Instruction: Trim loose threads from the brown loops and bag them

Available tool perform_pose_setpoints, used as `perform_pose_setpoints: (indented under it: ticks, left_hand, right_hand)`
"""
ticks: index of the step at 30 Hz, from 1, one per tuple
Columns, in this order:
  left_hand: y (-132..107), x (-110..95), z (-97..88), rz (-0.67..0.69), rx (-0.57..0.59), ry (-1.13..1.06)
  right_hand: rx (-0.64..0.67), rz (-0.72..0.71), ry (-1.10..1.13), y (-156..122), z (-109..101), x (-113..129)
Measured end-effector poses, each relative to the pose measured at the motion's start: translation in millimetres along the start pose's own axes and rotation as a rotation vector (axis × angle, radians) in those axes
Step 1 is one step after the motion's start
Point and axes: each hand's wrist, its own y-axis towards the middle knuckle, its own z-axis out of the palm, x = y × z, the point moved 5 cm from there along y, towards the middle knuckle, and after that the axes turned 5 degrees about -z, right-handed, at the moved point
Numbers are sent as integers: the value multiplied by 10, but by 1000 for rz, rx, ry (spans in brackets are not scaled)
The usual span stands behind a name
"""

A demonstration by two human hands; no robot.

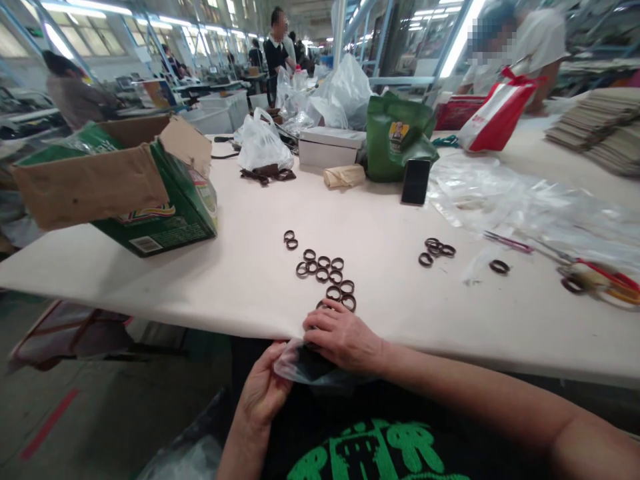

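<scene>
My left hand (265, 383) is closed on the edge of a clear plastic bag (305, 365) just below the table's front edge. My right hand (345, 339) lies at that edge, above the bag, its fingers curled together and pointing left. Something dark shows under those fingers, but I cannot make it out. Right beyond the fingertips, small dark brown rings (333, 293) lie in a loose trail, some touching one another. A pair of the same rings (291, 240) sits at the trail's far end. Another small cluster of rings (435, 249) lies to the right.
An open green cardboard box (165, 227) stands at the left. A green pouch (397, 137), a phone (416, 182) and a white box (330, 147) are at the back. Scissors (600, 270), a single ring (499, 267) and plastic sheets (505, 190) lie right. Other people work beyond.
</scene>
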Motion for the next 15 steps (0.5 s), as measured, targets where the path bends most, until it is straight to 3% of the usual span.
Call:
perform_pose_setpoints:
  ticks: [9, 13, 15]
  left_hand:
    - [-3, 15, 0, 21, -7, -15]
    - [-20, 38, -6, 28, 9, 20]
    - [-26, 39, -20, 37, 8, 38]
  right_hand:
    - [-68, -117, -102, -254, 90, 280]
    - [1, -127, 7, -339, 256, 360]
    - [44, -66, 89, -366, 347, 341]
